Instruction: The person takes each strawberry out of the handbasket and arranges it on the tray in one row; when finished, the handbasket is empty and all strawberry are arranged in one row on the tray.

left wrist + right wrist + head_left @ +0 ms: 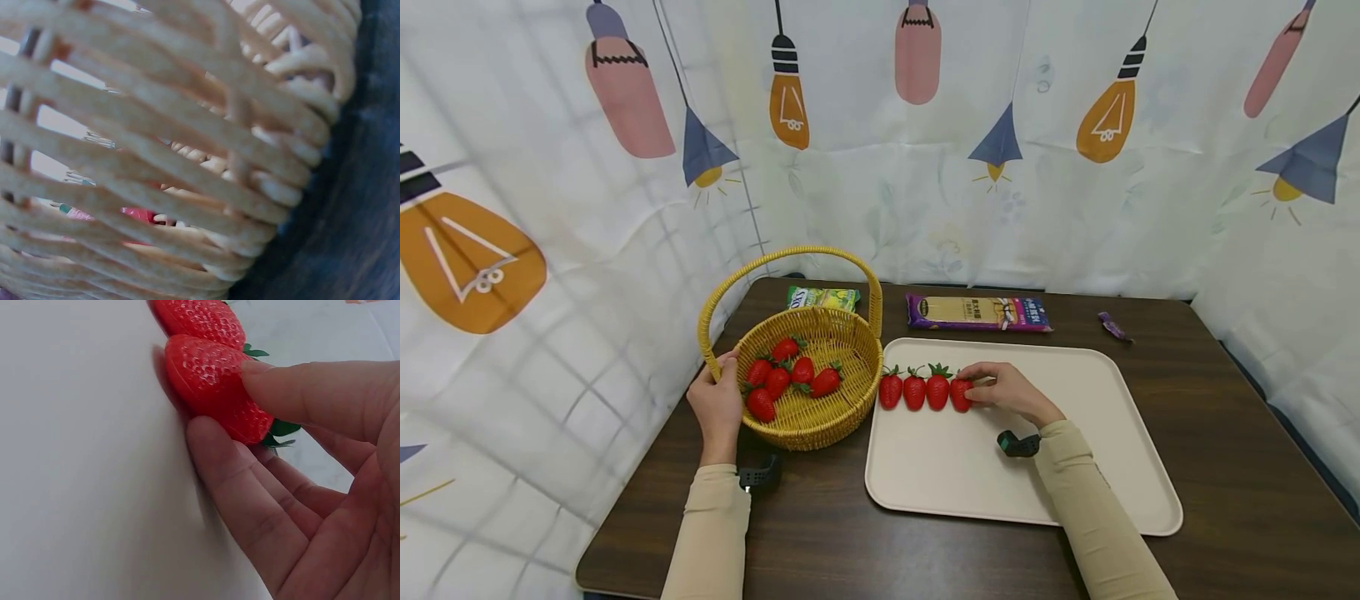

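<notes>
A yellow woven basket (820,435) with a tall arched handle stands on the left of the table, several red strawberries (777,382) lying inside. At its left side my left hand (718,408) grips the rim near the foot of the handle; the left wrist view shows only basket weave (187,131) and a bit of red through the gaps. On the cream tray (1000,492), several strawberries (913,392) form a row with green leaves pointing away. My right hand (1003,388) pinches the row's rightmost strawberry (209,378) between thumb and fingers, close against its neighbour.
Behind the basket lies a green snack packet (823,298). A purple and yellow noodle packet (977,312) lies beyond the tray, and a small purple wrapper (1114,327) sits farther right. Printed curtains (880,200) hang around the dark wooden table (820,533).
</notes>
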The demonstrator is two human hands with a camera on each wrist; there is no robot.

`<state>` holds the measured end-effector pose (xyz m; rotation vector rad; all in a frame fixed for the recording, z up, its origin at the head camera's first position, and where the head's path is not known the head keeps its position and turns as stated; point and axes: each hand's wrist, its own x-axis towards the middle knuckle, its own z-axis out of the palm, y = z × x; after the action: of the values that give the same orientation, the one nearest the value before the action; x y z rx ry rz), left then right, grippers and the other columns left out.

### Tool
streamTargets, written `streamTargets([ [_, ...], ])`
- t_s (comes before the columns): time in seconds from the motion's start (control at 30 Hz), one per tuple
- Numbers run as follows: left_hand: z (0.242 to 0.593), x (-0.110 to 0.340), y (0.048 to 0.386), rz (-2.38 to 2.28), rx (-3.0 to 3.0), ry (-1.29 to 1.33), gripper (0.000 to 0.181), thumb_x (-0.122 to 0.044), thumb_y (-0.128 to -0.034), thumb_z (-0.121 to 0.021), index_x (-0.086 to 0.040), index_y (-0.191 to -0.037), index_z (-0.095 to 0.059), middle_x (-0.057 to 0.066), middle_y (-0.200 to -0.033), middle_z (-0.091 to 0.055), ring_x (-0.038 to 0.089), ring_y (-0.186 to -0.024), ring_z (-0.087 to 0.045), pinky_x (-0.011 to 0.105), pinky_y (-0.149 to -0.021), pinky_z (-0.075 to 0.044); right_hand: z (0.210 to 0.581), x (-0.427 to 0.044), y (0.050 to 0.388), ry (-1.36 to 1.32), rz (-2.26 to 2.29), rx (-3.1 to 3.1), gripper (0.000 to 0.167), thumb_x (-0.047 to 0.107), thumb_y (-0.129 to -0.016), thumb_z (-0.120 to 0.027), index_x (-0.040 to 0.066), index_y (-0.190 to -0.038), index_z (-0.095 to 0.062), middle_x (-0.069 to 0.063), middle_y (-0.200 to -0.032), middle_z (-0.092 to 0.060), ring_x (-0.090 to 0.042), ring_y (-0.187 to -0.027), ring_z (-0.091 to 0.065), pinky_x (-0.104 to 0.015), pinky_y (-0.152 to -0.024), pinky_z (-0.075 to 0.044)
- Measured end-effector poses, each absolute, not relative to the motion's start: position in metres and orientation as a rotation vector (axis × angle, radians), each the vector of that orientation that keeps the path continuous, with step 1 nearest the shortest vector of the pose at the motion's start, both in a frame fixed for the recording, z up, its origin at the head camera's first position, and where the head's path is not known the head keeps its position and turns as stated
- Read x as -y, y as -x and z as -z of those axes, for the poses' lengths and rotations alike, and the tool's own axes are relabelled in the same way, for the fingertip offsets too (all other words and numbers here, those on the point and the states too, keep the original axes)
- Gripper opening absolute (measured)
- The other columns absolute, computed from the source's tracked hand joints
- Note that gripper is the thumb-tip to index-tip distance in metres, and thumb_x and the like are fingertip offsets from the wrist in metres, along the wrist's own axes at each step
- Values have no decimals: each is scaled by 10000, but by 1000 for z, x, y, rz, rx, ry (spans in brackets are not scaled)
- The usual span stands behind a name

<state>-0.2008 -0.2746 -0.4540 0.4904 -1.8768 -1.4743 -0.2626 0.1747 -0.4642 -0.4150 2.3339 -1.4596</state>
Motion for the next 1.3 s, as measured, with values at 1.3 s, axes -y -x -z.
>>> streamTargets([
  [1.3, 454, 275, 201, 1507, 1862, -486, 313, -298, -972, -588, -75, -1123, -747, 116, -1167, -699, 108, -941, -547, 266, -757, -339, 405, -75, 249, 724, 1677, -2417, 192, 109, -969, -594, 70, -1139, -675, -94, -1093, -683, -318, -948, -651, -463, -810, -544],
])
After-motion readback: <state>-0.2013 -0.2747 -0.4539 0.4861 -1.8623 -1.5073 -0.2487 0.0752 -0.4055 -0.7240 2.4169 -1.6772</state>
